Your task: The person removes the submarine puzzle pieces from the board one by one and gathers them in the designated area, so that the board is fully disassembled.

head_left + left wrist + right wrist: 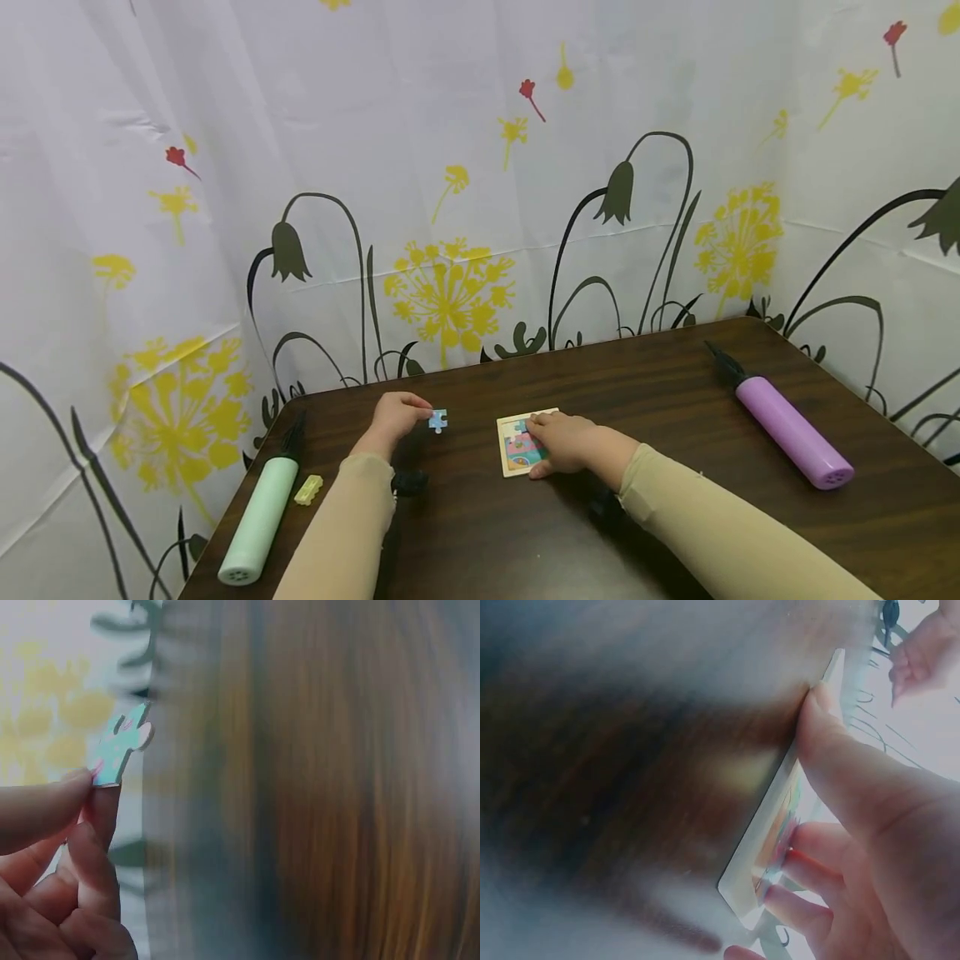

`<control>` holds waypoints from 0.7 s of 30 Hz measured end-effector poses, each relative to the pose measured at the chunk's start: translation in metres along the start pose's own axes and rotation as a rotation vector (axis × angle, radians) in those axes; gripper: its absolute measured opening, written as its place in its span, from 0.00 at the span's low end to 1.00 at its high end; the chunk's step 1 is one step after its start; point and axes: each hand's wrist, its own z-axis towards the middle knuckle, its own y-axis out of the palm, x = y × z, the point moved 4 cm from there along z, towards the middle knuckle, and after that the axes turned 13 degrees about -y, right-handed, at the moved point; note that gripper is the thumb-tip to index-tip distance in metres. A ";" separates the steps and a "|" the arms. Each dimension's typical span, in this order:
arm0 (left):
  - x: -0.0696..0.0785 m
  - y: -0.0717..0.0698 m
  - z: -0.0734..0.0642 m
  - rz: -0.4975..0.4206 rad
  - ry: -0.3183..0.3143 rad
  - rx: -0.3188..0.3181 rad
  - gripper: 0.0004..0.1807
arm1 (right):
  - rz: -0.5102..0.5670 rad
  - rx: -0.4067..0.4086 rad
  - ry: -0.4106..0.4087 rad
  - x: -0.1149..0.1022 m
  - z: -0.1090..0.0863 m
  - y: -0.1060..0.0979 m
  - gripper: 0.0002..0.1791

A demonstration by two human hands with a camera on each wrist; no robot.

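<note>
While a person in pale tan sleeves [720, 508] reaches over a dark, wood-grained tabletop [465, 533], the left hand [394, 418] pinches a thin jigsaw piece [438, 422] at its edge. That grip is narrowed to the piece's own thickness, thumb meeting fingertip. Seen from the left wrist, the piece shows a light blue-green face with pink marks, a rounded knob and a curved notch.

To its right and apart from it lies a shallow puzzle tray [502, 448], flat on the tabletop, a rectangle with a smooth, pale border. Interlocking pieces [519, 447] in pink, blue and teal fill part of its recess; the hand hides the rest. The right hand [568, 442] rests over the tray's right side, its grip spread and loose, the thumb at the border and the fingertips touching the pieces.

Near the left edge of the tabletop lies a mint-green cylinder [260, 517] with a black tapered tip and a perforated end cap, a small, pale yellow block [308, 490] just beside it. A matching cylinder in glossy lilac [795, 431] lies at far right. Behind hangs a creased white curtain [450, 100] printed with drooping dark-green bellflowers and yellow seed heads.
</note>
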 end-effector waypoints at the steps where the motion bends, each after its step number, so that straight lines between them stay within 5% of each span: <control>1: -0.005 -0.007 0.001 0.007 -0.011 0.002 0.06 | 0.002 0.000 0.002 0.000 0.000 0.000 0.49; 8: -0.039 -0.041 0.008 0.073 -0.114 -0.004 0.06 | 0.015 0.013 0.007 0.002 -0.003 -0.003 0.48; 15: -0.053 -0.049 0.012 0.069 -0.222 -0.027 0.06 | 0.010 0.010 0.008 0.002 -0.003 -0.006 0.49; 21: -0.057 -0.051 0.012 0.117 -0.219 0.019 0.07 | 0.007 0.002 0.005 0.001 -0.002 -0.005 0.49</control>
